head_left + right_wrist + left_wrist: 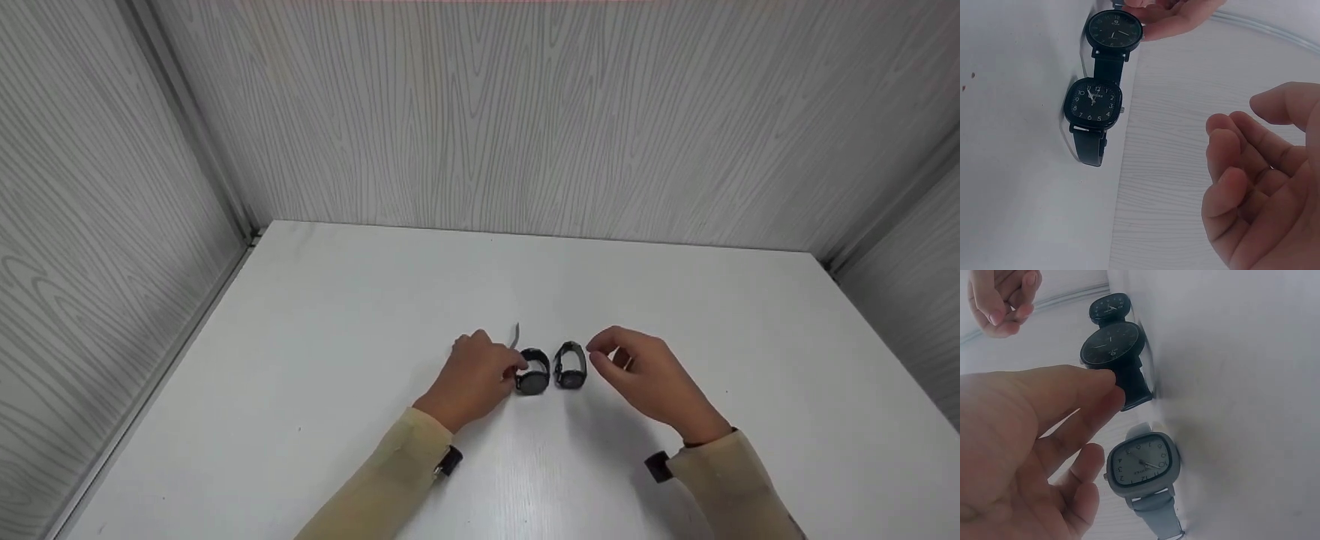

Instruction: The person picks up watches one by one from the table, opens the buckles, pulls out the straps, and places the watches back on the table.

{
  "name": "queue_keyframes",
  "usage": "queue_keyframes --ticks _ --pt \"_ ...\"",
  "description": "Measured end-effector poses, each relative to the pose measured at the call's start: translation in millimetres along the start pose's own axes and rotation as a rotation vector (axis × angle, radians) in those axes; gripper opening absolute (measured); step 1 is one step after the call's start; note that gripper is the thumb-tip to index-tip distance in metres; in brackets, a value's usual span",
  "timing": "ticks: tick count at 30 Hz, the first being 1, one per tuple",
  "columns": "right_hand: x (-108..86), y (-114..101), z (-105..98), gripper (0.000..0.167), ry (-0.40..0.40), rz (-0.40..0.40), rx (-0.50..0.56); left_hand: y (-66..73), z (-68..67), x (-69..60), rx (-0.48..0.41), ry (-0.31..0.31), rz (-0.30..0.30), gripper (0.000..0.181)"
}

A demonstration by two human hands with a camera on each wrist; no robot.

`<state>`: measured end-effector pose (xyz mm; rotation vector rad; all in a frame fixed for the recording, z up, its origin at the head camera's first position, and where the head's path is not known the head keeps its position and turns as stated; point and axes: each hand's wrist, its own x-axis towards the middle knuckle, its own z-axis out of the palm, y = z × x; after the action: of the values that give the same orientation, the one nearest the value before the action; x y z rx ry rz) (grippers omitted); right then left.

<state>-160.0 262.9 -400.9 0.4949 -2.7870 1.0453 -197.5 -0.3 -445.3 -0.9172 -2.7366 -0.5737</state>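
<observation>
Three wristwatches stand on edge in a row on the white table. My left hand [469, 379] pinches the strap side of the round black wristwatch [533, 384] between thumb and finger. Right beside it stands a black wristwatch with a rounded-square face [1094, 104], its strap closed in a loop. A grey wristwatch [1143, 461] with a squarish face lies under the left hand's lower fingers; in the head view mostly its grey strap [516, 334] shows. Just right of the squarish black watch, my right hand [645, 367] hovers with loosely bent fingers, holding nothing.
The white tabletop [360, 300] stretches around the watches. Grey wood-grain panels [480, 112] close it in at the back, left and right. Both sleeves have a small black device [658, 466] strapped at the wrist.
</observation>
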Motion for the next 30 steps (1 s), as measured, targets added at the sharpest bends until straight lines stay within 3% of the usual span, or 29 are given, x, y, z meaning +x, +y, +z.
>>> queue_keyframes --ticks 5,8,11,21,27,30 --pt "0.2 -0.5 -1.3 0.011 -0.005 0.011 -0.002 2.4 -0.9 1.3 -0.012 -0.044 -0.013 0.008" --pt "0.5 -1.1 -1.5 0.011 -0.011 0.01 0.003 3.6 -4.0 2.1 -0.037 -0.068 0.017 0.003" --pt "0.5 -2.3 -2.0 0.011 -0.006 0.001 0.003 4.0 -11.3 2.4 -0.048 -0.053 0.063 0.005" --pt "2.4 -2.5 -2.5 0.013 0.015 -0.009 0.017 0.7 -49.0 1.7 -0.137 0.148 0.145 0.004" --pt "4.0 -8.1 -4.5 0.009 0.006 0.021 0.174 10.7 -63.1 0.1 -0.179 0.224 0.237 0.004" --pt "6.3 -18.7 -9.5 0.019 0.037 0.093 0.298 16.9 -68.8 1.3 -0.161 0.238 0.311 0.006"
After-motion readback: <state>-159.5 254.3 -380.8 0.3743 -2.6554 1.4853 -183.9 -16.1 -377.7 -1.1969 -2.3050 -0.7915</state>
